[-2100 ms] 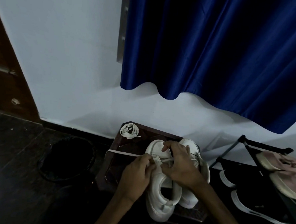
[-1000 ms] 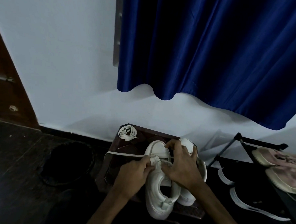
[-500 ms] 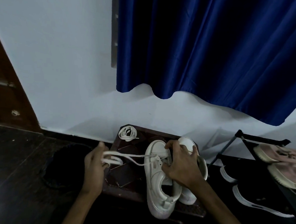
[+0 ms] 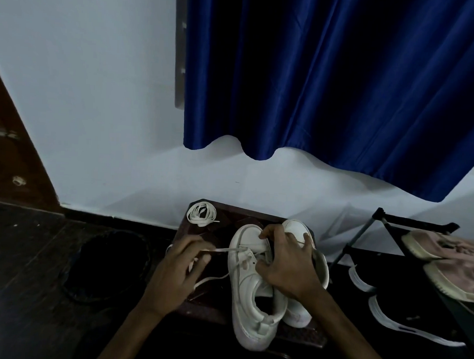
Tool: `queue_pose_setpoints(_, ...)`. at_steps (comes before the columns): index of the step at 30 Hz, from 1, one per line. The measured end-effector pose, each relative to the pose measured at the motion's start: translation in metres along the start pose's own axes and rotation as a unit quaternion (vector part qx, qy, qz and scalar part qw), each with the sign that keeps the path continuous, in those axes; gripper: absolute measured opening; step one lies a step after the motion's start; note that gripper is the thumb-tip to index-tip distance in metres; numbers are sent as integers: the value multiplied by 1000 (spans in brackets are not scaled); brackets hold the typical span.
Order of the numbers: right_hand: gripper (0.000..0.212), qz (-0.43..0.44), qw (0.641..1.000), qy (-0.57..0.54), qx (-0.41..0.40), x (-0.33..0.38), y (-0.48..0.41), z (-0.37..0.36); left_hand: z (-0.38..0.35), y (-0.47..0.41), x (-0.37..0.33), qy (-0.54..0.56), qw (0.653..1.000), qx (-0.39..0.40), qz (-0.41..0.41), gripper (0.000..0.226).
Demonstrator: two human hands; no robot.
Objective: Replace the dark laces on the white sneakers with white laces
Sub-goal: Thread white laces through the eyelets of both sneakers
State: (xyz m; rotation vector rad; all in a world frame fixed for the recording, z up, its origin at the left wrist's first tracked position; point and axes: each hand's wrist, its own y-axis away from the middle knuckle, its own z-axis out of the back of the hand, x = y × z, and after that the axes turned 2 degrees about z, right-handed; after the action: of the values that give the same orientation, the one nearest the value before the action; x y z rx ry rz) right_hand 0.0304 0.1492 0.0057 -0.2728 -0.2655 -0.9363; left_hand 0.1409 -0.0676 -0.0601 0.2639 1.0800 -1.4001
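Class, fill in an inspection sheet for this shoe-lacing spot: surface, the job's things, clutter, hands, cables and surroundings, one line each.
Surface: dark low table against the wall, on a dark floor.
Job's things: near sneaker and second sneaker side by side on the table; white lace running from the near one's eyelets; coiled lace at the far left corner; no dark laces seen.
Clutter: dark round object on the floor, too dim to identify.
Hands: left hand pinches the white lace; right hand grips the near sneaker.
Cables: nothing seen.
Surroundings: blue curtain, brown door, shoe rack with pink shoes, black shoes.

left hand (image 4: 180,271) pinching, right hand (image 4: 290,267) gripping
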Motion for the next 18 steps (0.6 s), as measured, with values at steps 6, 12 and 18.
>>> queue_pose_setpoints(6, 48, -3, 1000, -1, 1, 0, 0, 0, 17, -28, 28, -224, 957, 132, 128, 29)
queue_pose_setpoints(12, 48, -6, 1000, -5, 7, 1, 0, 1, 19, -40, 12, -286, 948, 36, 135, 15)
queue_pose_setpoints(18, 45, -18, 998, -44, 27, 2, -5, 8, 24, -70, -36, 67, 993, -72, 69, 31)
